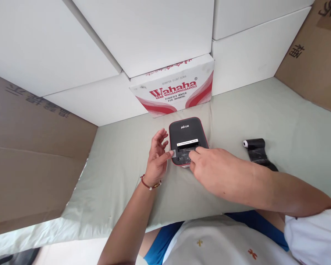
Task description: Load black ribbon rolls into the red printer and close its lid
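A black label printer [185,134] with a red edge and a white label strip lies flat on the cloth-covered table. Crinkled, shiny clear film [185,155] covers part of its near end, below a dark slot. My right hand [213,169] comes over that end from the right, its fingertips pinched together at the film; the fingers partly hide what they grip. On the printer's left side is my left hand [158,156], fingers spread and slightly curled. Its thumb rests on a small greyish tab at the printer's near left corner.
A roll of black ribbon [256,144] with a white core lies partly unrolled at the right, its tail running behind my right forearm. Behind the printer stands a Wahaha water carton [176,92] against white boxes [160,33]. Brown cardboard [38,147] walls both sides.
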Motion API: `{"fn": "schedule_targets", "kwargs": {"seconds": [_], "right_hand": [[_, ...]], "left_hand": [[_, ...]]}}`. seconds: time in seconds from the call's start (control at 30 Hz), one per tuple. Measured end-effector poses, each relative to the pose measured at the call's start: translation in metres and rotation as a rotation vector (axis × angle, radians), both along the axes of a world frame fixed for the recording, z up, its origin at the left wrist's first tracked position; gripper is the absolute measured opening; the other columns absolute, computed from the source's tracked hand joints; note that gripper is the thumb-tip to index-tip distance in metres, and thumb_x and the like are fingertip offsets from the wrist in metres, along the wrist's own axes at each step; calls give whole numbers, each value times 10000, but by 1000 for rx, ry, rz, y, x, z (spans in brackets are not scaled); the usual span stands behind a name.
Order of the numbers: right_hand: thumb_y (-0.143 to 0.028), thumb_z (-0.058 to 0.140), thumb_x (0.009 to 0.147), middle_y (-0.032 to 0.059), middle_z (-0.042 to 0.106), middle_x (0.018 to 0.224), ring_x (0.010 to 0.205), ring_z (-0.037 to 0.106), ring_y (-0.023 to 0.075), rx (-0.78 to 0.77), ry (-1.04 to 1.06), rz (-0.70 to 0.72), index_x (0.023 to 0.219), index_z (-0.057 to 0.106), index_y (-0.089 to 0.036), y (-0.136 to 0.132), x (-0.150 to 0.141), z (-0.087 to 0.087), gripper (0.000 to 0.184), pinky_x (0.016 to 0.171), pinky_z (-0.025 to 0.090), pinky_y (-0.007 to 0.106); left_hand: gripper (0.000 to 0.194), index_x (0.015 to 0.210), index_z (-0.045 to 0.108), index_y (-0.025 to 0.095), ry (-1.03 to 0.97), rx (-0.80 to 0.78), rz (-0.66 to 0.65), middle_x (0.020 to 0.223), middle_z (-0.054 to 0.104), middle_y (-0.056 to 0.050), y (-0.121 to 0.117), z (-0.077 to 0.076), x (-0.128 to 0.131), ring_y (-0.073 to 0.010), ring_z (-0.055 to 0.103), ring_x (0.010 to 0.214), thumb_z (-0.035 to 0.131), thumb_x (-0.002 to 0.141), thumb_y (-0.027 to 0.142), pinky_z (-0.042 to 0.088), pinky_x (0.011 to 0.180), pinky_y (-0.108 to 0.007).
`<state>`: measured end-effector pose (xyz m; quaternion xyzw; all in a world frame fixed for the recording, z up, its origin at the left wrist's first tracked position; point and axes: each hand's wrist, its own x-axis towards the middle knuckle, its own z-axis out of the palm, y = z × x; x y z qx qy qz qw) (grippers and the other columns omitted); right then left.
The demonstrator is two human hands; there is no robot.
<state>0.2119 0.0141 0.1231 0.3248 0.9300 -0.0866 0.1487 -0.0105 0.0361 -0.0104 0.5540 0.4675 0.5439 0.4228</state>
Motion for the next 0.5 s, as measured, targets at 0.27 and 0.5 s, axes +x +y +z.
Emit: {"fn": "schedule_targets", "kwargs": {"seconds": [0.27, 0.5], "right_hand": [[-41, 572, 918, 114, 677, 1066, 919, 605, 218, -51, -20, 17, 1073, 772, -150, 3, 2, 2, 275, 556, 347, 312], [-32, 636, 864, 101, 677, 958, 825, 604, 196, -36, 22, 54, 956, 770, -155, 6, 2, 1, 204, 509, 273, 328]], "left_hand": [[1124, 1599, 335, 582, -422, -150, -305, 1707, 422, 67, 26, -20, 3, -220, 271, 1673, 949, 698, 309, 228, 1398, -458], [1121, 1657, 143, 572, -320, -98, -372, 1803, 257, 12, 25, -36, 6, -284, 300, 1671, 874, 809, 504, 365, 1334, -543]]}}
